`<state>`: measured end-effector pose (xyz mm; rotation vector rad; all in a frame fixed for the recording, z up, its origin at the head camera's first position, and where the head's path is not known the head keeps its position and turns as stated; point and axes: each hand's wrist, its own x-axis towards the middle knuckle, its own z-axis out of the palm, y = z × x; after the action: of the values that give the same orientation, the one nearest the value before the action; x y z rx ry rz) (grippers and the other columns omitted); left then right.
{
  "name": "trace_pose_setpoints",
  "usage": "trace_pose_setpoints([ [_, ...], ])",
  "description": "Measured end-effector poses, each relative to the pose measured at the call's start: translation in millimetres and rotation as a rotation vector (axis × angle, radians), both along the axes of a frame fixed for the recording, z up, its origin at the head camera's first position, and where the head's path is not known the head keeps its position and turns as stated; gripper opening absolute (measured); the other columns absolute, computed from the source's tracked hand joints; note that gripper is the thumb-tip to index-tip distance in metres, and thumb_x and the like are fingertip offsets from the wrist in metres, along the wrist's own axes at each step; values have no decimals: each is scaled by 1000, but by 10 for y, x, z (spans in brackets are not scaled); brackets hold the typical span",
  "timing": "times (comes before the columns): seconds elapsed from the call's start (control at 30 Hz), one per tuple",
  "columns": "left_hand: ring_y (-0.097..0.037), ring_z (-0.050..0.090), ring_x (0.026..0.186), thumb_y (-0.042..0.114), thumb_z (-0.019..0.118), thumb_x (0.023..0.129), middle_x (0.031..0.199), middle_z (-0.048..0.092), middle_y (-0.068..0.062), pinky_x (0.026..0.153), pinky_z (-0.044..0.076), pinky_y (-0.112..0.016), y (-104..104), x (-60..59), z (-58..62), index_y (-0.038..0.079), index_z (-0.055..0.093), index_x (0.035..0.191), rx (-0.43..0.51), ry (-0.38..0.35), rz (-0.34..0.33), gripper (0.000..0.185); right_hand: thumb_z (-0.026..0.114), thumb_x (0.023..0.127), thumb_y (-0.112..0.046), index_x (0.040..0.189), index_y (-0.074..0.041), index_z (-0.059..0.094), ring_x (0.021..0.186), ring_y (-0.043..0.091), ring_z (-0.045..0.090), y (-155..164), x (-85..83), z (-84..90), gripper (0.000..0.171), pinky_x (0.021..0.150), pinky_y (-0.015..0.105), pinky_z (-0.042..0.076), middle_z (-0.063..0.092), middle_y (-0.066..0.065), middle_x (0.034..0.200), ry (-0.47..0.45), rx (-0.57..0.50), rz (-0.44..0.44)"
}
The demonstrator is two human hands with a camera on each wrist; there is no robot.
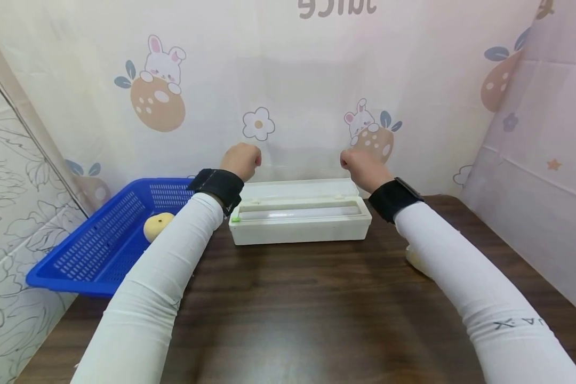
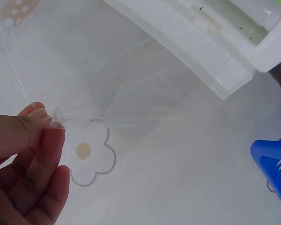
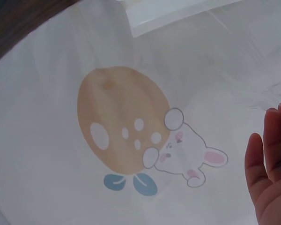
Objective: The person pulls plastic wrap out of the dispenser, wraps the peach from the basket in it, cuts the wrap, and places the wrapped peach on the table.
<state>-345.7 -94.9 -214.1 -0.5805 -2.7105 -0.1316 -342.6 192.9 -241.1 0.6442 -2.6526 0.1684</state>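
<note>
Fingers (image 2: 47, 123) of both hands pinching clear film (image 1: 300, 114) stretched taut, long axis three to nine o'clock, above dispenser box (image 1: 300, 218) at six o'clock on desk (image 1: 317, 309), left hand (image 1: 241, 160) and right hand (image 1: 362, 165) equally near

Bright, even light filling all views, soft sheen showing on the dark worktop (image 1: 317, 298), head view bowing at edges, wrist views slightly soft, faint shadows.

blue basket (image 1: 101, 240), white dispenser box (image 1: 300, 218), dark brown table (image 1: 307, 309), seemingly clear film (image 2: 131, 79)
</note>
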Motion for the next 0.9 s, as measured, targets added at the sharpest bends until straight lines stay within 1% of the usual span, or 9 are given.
trace_pose_setpoints([
  [0.13,-29,62,86,-11,61,77,94,69,-14,80,48,-38,7,3,52,1,69,91,1,2,6,19,53,85,12,94,4,61,82,31,60,0,7,60,15,78,41,49,65,21,93,6,20,-8],
  [0.27,-30,61,87,-10,60,79,94,69,-15,81,48,-39,14,-11,116,1,69,92,5,25,13,19,51,85,14,98,4,60,87,31,60,3,19,124,18,79,41,49,64,21,98,-18,-9,-26],
  [0.33,-31,61,88,-9,60,79,94,69,-15,81,48,-39,21,-12,146,1,69,91,8,33,18,18,51,86,13,98,4,60,88,31,59,8,21,145,18,78,41,49,63,21,98,-6,-14,-34],
  [0.53,-30,61,88,-8,58,81,95,68,-14,81,48,-39,26,-6,213,1,68,93,18,29,37,17,52,85,13,96,5,60,85,34,61,-16,18,209,16,78,42,49,64,23,96,41,-5,-39],
  [0.67,-31,61,89,-8,58,82,96,69,-15,82,48,-39,27,-14,276,0,69,95,13,56,45,19,52,85,13,95,5,60,86,36,60,-52,31,291,15,79,44,48,63,23,96,59,-9,-63],
  [0.73,-30,62,90,-8,58,82,97,69,-15,83,48,-39,29,-17,312,0,69,96,12,64,48,20,51,85,13,95,6,60,88,36,59,-64,37,329,15,79,44,47,63,23,96,57,-16,-73],
  [0.9,-31,61,92,-8,57,83,101,68,-16,85,48,-39,31,-4,395,-1,68,98,17,57,46,20,51,87,12,97,5,59,91,34,58,-79,44,401,15,80,42,47,61,23,98,32,-32,-97],
])
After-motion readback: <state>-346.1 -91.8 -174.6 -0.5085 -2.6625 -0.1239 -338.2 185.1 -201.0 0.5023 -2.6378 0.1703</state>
